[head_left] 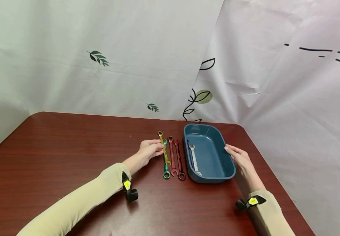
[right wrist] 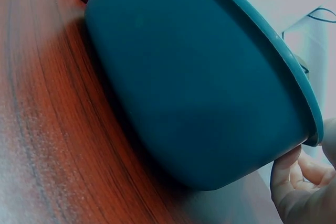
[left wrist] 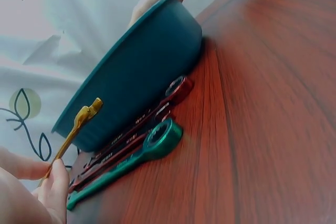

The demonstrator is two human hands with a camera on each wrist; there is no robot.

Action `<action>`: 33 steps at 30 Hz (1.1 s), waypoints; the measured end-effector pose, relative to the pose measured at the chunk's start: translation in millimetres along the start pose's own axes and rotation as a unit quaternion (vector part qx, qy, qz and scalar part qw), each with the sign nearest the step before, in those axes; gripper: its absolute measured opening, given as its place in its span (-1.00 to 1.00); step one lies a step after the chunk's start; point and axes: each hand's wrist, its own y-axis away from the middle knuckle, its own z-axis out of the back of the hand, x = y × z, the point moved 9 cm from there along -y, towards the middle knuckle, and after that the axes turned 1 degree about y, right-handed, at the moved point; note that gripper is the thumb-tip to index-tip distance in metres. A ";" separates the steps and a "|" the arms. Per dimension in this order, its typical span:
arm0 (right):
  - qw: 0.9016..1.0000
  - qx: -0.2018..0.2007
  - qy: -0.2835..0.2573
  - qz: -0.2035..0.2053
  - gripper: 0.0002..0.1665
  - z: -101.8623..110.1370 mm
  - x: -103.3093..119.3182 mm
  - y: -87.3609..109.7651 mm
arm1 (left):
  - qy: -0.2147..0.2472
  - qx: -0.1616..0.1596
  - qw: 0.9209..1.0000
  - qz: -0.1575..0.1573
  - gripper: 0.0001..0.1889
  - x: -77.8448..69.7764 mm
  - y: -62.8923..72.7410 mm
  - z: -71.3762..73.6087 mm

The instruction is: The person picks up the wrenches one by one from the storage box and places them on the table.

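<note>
Left hand (head_left: 148, 152) pinched a gold wrench (head_left: 166, 155) between thumb and fingers, raised above the green wrench (head_left: 165, 165), with two red wrenches (head_left: 172, 156) lying between that one and the blue tray (head_left: 212, 154). Right hand (head_left: 243, 160) gripped the tray's right rim, thumb against fingers; inside, along the left wall, lay a silver wrench (head_left: 194, 158) and a dark blue one.

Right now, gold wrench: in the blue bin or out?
Out. The left hand pinches the gold wrench outside the blue bin; the left wrist view shows it against the bin's outer side.
</note>
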 end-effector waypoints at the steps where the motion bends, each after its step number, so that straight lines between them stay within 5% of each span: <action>1: 1.000 0.000 0.000 0.001 -0.22 0.0 0.1 0.2 | 0.001 -0.002 1.000 0.000 -0.54 0.4 -0.6 1.6; 16: 1.000 -0.001 0.018 -0.005 -0.19 0.8 -0.3 0.6 | -0.059 -0.001 0.998 0.017 -0.56 -0.7 -4.8 13.9; 26: 1.000 -0.002 0.001 -0.004 -0.19 0.2 -0.2 1.1 | -0.157 -0.008 0.987 -0.013 -0.66 -6.5 -11.4 19.0; 33: 1.000 -0.003 0.000 -0.004 -0.21 0.5 0.0 0.6 | -0.182 -0.021 0.982 -0.034 -0.70 -9.1 -11.8 18.9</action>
